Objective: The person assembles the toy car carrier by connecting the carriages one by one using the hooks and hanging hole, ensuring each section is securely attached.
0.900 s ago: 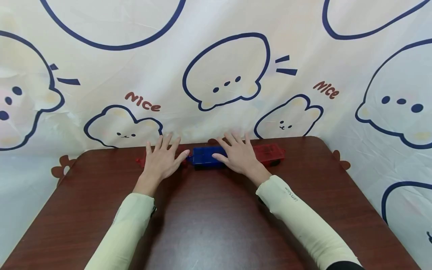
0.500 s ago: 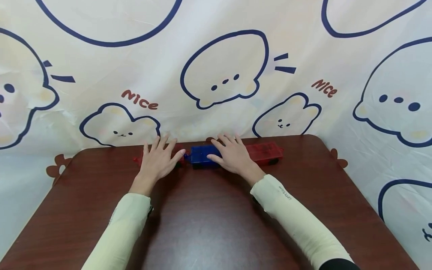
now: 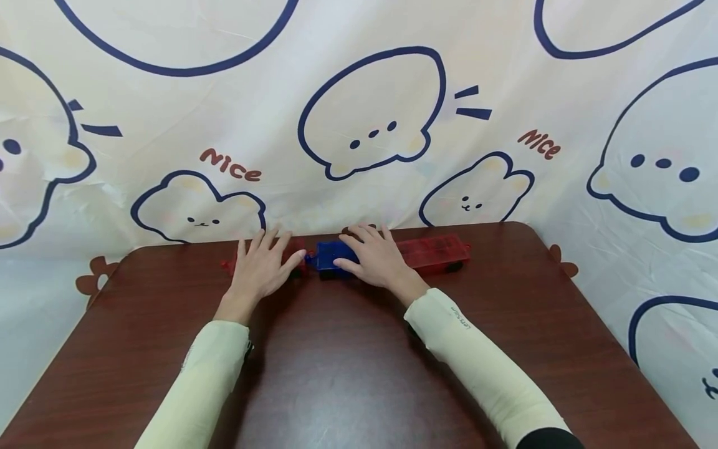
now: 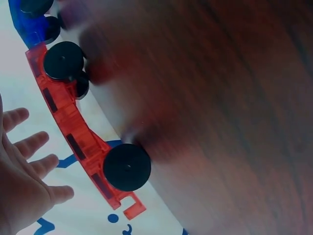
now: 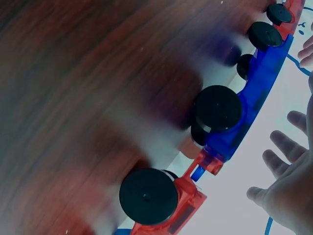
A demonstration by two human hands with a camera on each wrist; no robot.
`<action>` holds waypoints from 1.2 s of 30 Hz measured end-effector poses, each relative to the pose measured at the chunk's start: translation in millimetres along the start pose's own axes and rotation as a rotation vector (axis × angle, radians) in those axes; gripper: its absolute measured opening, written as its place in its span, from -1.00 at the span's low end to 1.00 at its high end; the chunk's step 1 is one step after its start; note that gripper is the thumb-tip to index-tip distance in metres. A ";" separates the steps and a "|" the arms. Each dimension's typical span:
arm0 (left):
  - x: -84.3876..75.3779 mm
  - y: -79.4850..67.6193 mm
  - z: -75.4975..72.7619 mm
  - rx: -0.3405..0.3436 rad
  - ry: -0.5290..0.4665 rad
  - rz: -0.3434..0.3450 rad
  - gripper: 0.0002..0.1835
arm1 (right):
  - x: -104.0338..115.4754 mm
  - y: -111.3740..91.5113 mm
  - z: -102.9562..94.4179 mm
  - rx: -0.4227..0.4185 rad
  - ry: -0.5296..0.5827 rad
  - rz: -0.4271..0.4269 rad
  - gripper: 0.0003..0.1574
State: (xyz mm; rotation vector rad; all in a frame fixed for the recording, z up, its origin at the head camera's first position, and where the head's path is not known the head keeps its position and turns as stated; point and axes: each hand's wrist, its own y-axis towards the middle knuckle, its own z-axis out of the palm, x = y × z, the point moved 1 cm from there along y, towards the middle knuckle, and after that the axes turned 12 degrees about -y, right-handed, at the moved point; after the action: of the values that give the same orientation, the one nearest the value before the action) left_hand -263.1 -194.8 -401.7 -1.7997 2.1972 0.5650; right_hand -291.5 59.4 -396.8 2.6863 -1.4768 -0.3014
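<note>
My left hand (image 3: 260, 271) is spread palm down over a translucent red toy wagon (image 4: 68, 117) with black wheels, hiding much of it in the head view. In the left wrist view, a gap shows between the fingers and that wagon. My right hand (image 3: 377, 257), fingers straight and fanned, hovers over a blue toy wagon (image 3: 331, 252) and covers its right end. Right of it stands a second red wagon (image 3: 434, 252). The three stand in one row. In the right wrist view, the second red wagon's hook meets the blue wagon's end peg. Neither hand holds anything.
The wagons stand along the back edge of a dark brown wooden table (image 3: 336, 362). A pale cloth (image 3: 359, 199) with cartoon drawings hangs right behind that edge and along both sides.
My right hand has shifted left along the row, baring more of the second red wagon. My left hand stays over the left wagon. The wagons keep their places; the head view tilts slightly.
</note>
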 end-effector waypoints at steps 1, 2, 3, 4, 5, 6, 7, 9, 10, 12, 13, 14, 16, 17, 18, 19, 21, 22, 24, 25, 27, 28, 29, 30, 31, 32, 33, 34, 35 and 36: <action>0.8 -0.2 0.3 0.003 -0.002 -0.002 -0.16 | 0.9 0.5 0.8 0.000 0.002 -0.004 -0.13; 1.2 -0.4 0.6 0.009 -0.004 -0.005 -0.16 | 1.5 0.9 1.6 -0.001 0.002 -0.006 -0.13; 1.7 -0.6 1.0 0.014 -0.005 -0.007 -0.15 | 2.1 1.2 2.6 -0.004 0.001 -0.008 -0.14; 2.2 -0.8 1.3 0.019 -0.008 -0.008 -0.14 | 2.7 1.4 3.6 -0.007 -0.001 -0.011 -0.14; 2.9 -0.9 1.7 0.024 -0.009 -0.009 -0.14 | 3.1 1.6 4.5 -0.010 -0.002 -0.013 -0.14; 3.6 -1.0 2.1 0.029 -0.009 -0.010 -0.14 | 3.5 1.8 5.5 -0.013 -0.003 -0.015 -0.13; 4.5 -1.1 2.5 0.033 -0.010 -0.010 -0.14 | 3.8 2.1 6.5 -0.014 -0.006 -0.017 -0.13; 6.5 -1.0 3.3 0.039 -0.008 -0.011 -0.13 | 4.4 2.6 8.1 -0.012 -0.008 -0.021 -0.12; 7.6 -0.8 3.7 0.041 -0.008 -0.013 -0.13 | 4.7 2.9 8.9 -0.010 -0.011 -0.024 -0.11; 9.3 -0.7 4.4 0.044 -0.007 -0.017 -0.13 | 5.0 3.8 10.4 -0.003 -0.007 -0.027 -0.10; 9.9 -0.6 4.7 0.045 -0.007 -0.019 -0.12 | 5.1 4.3 11.2 0.000 -0.006 -0.031 -0.10; 10.4 -0.4 5.1 0.044 -0.007 -0.021 -0.12 | 5.1 4.7 12.3 0.003 -0.004 -0.034 -0.10; 11.3 0.2 5.9 0.042 -0.004 -0.025 -0.11 | 5.1 5.4 14.1 0.006 0.000 -0.040 -0.09; 11.8 0.8 6.5 0.043 -0.003 -0.024 -0.11 | 5.0 5.7 14.9 0.005 0.003 -0.043 -0.09; 12.2 1.5 7.1 0.045 -0.002 -0.023 -0.10 | 4.9 6.0 15.6 0.005 0.005 -0.044 -0.09; 12.4 2.1 7.9 0.049 -0.002 -0.020 -0.10 | 4.7 6.3 16.4 0.004 0.002 -0.044 -0.08; 12.7 3.6 9.5 0.057 0.001 -0.016 -0.08 | 4.4 6.8 17.3 0.005 0.001 -0.041 -0.08; 12.7 4.3 10.3 0.061 0.002 -0.013 -0.07 | 4.3 7.0 17.6 0.006 0.003 -0.039 -0.07; 12.8 5.3 11.7 0.067 0.007 -0.008 -0.06 | 4.1 7.7 18.5 0.012 0.008 -0.034 -0.06; 12.8 5.6 12.1 0.070 0.011 -0.006 -0.06 | 4.1 8.0 18.8 0.016 0.011 -0.032 -0.06; 12.8 6.3 12.2 0.075 0.019 -0.006 -0.05 | 4.1 8.5 19.2 0.026 0.020 -0.028 -0.05; 12.5 6.4 12.1 0.077 0.020 -0.005 -0.04 | 4.1 8.7 19.6 0.030 0.020 -0.026 -0.04; 12.3 6.5 11.8 0.079 0.023 -0.004 -0.04 | 4.2 8.9 20.0 0.035 0.023 -0.024 -0.04; 12.1 6.6 11.6 0.081 0.025 -0.003 -0.04 | 4.2 9.1 20.3 0.041 0.027 -0.023 -0.03; 11.8 6.6 11.3 0.083 0.027 -0.003 -0.04 | 4.3 9.1 20.5 0.047 0.030 -0.022 -0.03; 11.7 6.7 11.4 0.086 0.029 -0.004 -0.04 | 4.4 9.2 21.0 0.052 0.034 -0.021 -0.02; 11.8 6.7 11.6 0.088 0.031 -0.003 -0.04 | 4.6 9.3 21.5 0.056 0.036 -0.019 -0.02; 11.8 6.7 11.9 0.091 0.032 -0.005 -0.04 | 4.8 9.2 21.9 0.061 0.040 -0.018 -0.02; 12.1 6.7 12.4 0.095 0.034 -0.006 -0.05 | 5.0 9.2 22.1 0.065 0.043 -0.018 -0.02; 12.2 6.7 12.9 0.100 0.035 -0.008 -0.05 | 5.1 9.1 22.4 0.069 0.043 -0.017 -0.01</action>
State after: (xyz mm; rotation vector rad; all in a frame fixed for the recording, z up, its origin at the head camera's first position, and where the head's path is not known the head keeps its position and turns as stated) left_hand -273.0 -198.7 -417.5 -1.7791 2.1983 0.4176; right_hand -300.8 51.1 -418.0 2.7415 -1.4803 -0.1963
